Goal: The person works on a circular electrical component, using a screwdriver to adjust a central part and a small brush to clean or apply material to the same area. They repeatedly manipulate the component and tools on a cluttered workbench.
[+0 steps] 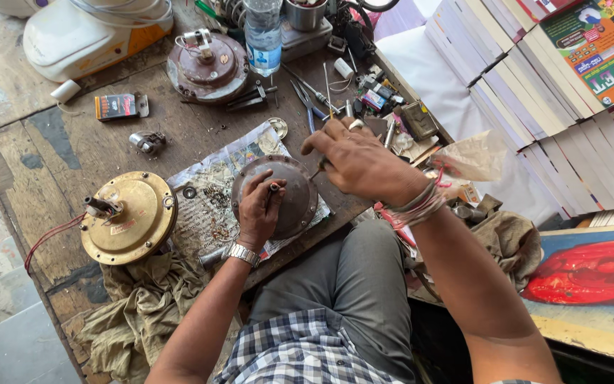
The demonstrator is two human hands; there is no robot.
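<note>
A round brown metal fan motor cover (291,206) lies on a sheet of newspaper (207,206) on the wooden workbench. My left hand (259,210) rests on the cover and pinches the small shaft at its centre. My right hand (360,162) hovers just right of and above it, fingers closed on a thin tool whose tip points down at the cover. A ring and several thread bands show on that hand and wrist.
A gold-coloured motor housing (128,217) with a red wire sits at the left over a dirty cloth (136,313). Another brown motor part (207,67), a water bottle (263,32), pliers (310,103) and small parts crowd the back. Stacks of books (534,85) stand right.
</note>
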